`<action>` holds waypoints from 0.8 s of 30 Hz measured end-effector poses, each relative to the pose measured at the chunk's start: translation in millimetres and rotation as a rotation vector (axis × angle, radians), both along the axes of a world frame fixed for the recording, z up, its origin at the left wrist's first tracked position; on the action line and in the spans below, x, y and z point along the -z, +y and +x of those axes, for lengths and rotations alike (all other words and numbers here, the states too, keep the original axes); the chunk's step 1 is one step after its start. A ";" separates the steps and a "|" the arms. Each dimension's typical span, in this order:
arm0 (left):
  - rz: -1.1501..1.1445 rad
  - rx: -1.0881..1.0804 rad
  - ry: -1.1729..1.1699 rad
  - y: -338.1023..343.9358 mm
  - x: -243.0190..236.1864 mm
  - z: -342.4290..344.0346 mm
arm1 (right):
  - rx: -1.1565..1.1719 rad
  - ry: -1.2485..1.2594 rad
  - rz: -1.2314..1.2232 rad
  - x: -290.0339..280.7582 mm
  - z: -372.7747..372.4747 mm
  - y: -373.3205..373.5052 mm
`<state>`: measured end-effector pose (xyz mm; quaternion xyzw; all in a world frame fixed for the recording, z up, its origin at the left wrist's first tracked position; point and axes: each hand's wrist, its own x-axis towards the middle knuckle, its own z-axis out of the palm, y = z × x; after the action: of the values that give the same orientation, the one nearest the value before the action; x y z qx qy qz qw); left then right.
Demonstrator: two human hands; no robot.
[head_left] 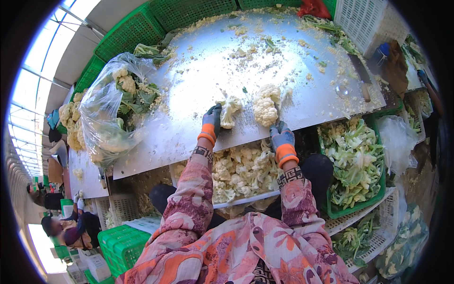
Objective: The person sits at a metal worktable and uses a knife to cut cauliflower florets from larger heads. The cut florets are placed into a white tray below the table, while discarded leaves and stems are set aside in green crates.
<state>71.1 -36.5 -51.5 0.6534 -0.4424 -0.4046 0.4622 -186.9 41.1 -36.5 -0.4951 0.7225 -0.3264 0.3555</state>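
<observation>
My left hand (pixel 212 121), in a dark glove with an orange cuff, grips a cut cauliflower piece (pixel 230 112) by its side on the metal tabletop (pixel 194 146). Just to the right lies a larger cauliflower piece (pixel 266 105), its florets facing up. At that piece's near right edge, my right hand (pixel 283 136), in a grey-blue glove with an orange cuff, is closed round what looks like a knife; its blade is mostly hidden beside the florets. Below the table edge, a white crate (pixel 246 201) full of cut florets stands between my arms.
A plastic bag (pixel 101 111) with cauliflower and leaves lies at the left. Another knife (pixel 362 78) rests on the table at the right. A green crate (pixel 380 189) holds trimmings at my right. Green crates (pixel 177 16) line the far edge. Another person (pixel 78 225) works at far left.
</observation>
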 end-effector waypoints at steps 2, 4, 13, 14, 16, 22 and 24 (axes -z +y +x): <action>0.010 -0.182 0.066 11.6 5.8 5.9 | -0.024 -0.014 0.045 -17.3 -5.9 5.6; -0.090 -0.293 0.111 26.8 -9.6 -17.8 | 0.049 0.082 0.001 -29.3 -10.3 10.8; -0.282 -0.106 -0.335 59.9 -12.4 -5.8 | -0.220 0.179 -0.308 -52.9 57.4 32.1; -0.291 -0.083 -0.301 59.3 -7.3 -0.1 | -0.249 0.172 -0.298 -43.4 66.0 28.7; -0.286 -0.059 -0.251 58.9 -3.6 4.8 | -0.293 0.189 -0.303 -37.6 79.9 19.9; -0.328 -0.067 -0.220 63.1 -9.7 1.0 | -0.462 0.536 -0.243 -39.5 111.9 5.5; -0.325 -0.067 -0.197 62.3 -9.8 1.2 | -0.500 0.637 -0.187 -31.5 114.8 1.4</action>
<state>72.3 25.8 -41.7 0.6209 -0.5231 -0.2464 0.5293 -72.1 42.6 -5.0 -0.7618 0.6209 -0.1248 0.1361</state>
